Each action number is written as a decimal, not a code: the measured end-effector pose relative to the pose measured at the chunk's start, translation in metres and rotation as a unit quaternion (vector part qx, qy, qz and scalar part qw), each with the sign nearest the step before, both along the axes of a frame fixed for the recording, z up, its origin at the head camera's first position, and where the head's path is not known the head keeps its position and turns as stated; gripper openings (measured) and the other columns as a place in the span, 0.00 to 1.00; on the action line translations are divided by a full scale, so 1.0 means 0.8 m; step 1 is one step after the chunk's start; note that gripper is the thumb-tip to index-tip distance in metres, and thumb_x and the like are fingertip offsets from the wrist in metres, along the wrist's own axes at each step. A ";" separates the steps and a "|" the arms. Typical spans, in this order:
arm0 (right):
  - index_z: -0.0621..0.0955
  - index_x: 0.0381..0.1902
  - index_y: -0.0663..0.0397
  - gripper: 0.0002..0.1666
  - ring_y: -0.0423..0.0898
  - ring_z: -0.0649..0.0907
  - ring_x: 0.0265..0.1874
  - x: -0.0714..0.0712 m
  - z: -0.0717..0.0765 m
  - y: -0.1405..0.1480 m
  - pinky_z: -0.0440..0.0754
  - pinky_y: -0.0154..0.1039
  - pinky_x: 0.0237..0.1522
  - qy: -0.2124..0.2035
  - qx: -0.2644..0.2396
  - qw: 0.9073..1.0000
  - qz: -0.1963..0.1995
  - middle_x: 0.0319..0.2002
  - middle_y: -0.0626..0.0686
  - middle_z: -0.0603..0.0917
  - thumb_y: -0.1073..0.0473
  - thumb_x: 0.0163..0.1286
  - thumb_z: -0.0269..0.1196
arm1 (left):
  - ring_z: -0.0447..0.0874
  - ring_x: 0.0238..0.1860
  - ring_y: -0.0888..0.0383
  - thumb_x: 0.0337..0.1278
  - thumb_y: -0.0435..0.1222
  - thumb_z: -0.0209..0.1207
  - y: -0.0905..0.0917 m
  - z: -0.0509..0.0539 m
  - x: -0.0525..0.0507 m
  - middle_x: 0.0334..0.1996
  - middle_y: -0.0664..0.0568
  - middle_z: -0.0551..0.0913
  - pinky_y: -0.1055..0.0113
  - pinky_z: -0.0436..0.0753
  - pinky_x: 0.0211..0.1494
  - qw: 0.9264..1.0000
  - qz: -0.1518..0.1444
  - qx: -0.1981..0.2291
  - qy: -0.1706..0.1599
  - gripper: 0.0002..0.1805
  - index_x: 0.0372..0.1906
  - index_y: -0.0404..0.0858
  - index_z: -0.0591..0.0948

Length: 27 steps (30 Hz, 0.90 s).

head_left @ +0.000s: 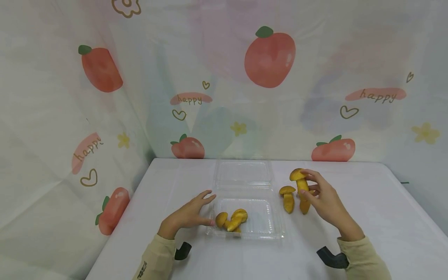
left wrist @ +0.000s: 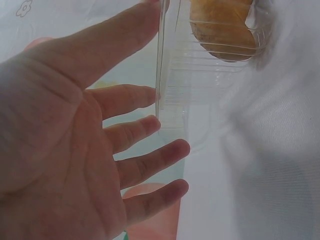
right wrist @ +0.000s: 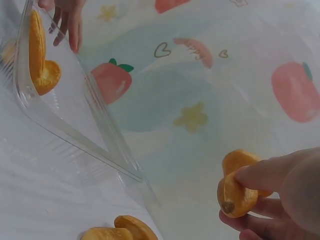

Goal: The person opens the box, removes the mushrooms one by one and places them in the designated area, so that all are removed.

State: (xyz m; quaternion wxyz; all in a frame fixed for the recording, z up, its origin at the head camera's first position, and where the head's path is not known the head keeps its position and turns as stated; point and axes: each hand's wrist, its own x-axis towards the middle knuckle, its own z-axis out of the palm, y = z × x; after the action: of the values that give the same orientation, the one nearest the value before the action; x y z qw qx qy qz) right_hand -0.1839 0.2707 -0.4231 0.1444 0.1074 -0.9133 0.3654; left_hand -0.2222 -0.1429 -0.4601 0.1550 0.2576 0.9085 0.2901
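My right hand (head_left: 325, 200) pinches a yellow mushroom (head_left: 297, 175) by its stem between thumb and fingers, cap upward, above the table right of a clear plastic box (head_left: 260, 217). Another yellow mushroom (head_left: 288, 199) lies just left of that hand. A yellow stem-like piece (head_left: 305, 207) shows below the fingers; I cannot tell whether it belongs to the held mushroom. At the box's left side is my left hand (head_left: 189, 212), fingers spread and thumb touching the rim, as the left wrist view (left wrist: 125, 30) shows. Several mushrooms (head_left: 235, 220) lie inside the box's left part.
The box's clear lid (head_left: 243, 174) stands open toward the back of the white table (head_left: 353, 194). Behind and to the left hang fruit-printed cloth walls (head_left: 224, 77). Black curved pieces (head_left: 332, 258) stick out from both sleeves.
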 end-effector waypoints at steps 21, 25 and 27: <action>0.59 0.75 0.60 0.37 0.73 0.82 0.49 -0.004 -0.007 0.049 0.89 0.50 0.38 -0.033 -0.001 0.998 -0.053 0.62 0.77 0.72 0.65 0.74 0.62 | 0.55 0.79 0.36 0.55 0.46 0.73 0.001 0.005 0.002 0.81 0.39 0.53 0.36 0.63 0.76 1.000 -0.011 0.002 0.002 0.49 0.78 0.37 0.62; 0.59 0.75 0.60 0.38 0.73 0.81 0.48 -0.005 -0.009 0.055 0.89 0.56 0.40 -0.035 0.011 0.997 -0.063 0.61 0.77 0.72 0.65 0.73 0.62 | 0.55 0.79 0.36 0.55 0.46 0.73 0.000 0.006 0.003 0.81 0.40 0.53 0.36 0.63 0.76 1.000 -0.009 -0.002 0.002 0.49 0.78 0.38 0.62; 0.59 0.75 0.60 0.38 0.73 0.81 0.48 -0.005 -0.010 0.058 0.88 0.58 0.41 -0.037 0.015 0.997 -0.067 0.61 0.77 0.71 0.65 0.73 0.62 | 0.55 0.79 0.36 0.54 0.46 0.73 -0.001 0.006 0.003 0.80 0.40 0.54 0.36 0.64 0.76 1.000 -0.010 -0.003 0.004 0.49 0.78 0.37 0.62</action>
State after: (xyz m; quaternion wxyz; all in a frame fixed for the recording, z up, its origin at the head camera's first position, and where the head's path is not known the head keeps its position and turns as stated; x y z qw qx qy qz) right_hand -0.1882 0.3172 -0.4312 0.1332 0.0351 -0.9285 0.3448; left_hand -0.2197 -0.1435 -0.4556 0.1552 0.2676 0.9073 0.2850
